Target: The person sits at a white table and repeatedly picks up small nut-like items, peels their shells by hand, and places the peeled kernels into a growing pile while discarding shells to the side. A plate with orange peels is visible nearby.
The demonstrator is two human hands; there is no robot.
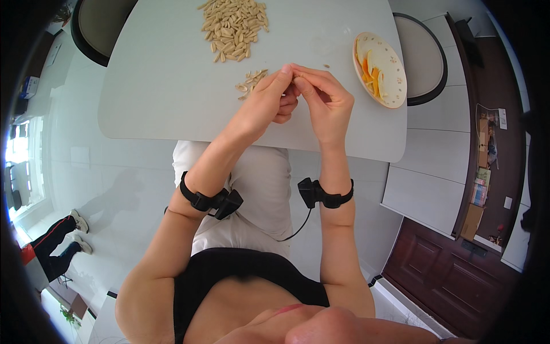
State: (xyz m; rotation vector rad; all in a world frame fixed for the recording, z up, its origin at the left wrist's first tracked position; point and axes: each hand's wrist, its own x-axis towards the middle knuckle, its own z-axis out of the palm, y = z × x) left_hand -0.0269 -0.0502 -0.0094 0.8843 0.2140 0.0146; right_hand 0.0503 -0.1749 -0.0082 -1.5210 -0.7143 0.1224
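Observation:
My left hand [268,96] and my right hand [330,99] meet above the white table [150,94], fingertips pinched together. Between them shows a bit of a small brownish seed [295,79], mostly hidden by the fingers. Just left of my left hand lies a small heap of split seed shells [249,82], partly covered by that hand. Farther up the table is a larger pile of pale, unshelled seeds [234,28], cut off by the picture's top edge. One small dark crumb or kernel [326,66] rests beyond my right hand.
An oval patterned plate [393,75] with orange peel [373,77] stands near the table's right edge. Chairs [421,58] [101,26] flank the table. Both forearms wear black strapped devices [215,201] [324,193]; a cable [303,226] hangs from the right one. Another person's legs [58,243] show at far left.

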